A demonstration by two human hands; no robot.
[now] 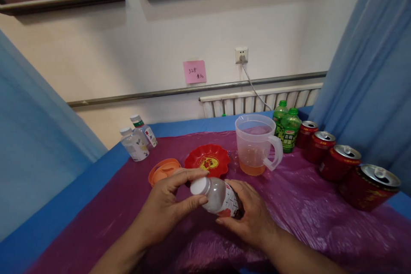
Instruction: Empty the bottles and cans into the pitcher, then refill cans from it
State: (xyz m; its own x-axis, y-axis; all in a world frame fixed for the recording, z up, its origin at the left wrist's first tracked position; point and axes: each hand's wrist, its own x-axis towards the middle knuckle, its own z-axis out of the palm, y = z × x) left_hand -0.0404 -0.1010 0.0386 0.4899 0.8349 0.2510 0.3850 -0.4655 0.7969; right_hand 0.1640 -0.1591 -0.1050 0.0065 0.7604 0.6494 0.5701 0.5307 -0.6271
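Observation:
A clear plastic bottle [215, 197] with a white cap [199, 186] and a printed label is tilted between my hands, cap end to the left. My left hand [175, 201] is closed on the cap, thumb below and forefinger above; its other fingers are partly hidden. Around the labelled lower body wraps my right hand [252, 212], closed on the bottle. Just beyond the bottle lie a red scalloped plate [189, 160] with a yellow centre and an orange dish [157, 167], partly behind my left hand. A translucent measuring jug [253, 145] with some orange-tinted liquid stands to the right.
Two white-capped bottles [135, 143] stand at the back left. Two green bottles [289, 132] and several opened red cans [343, 162] line the right side. Purple plastic sheeting [305, 222] covers the blue tabletop. Blue curtains [369, 64] hang at both sides.

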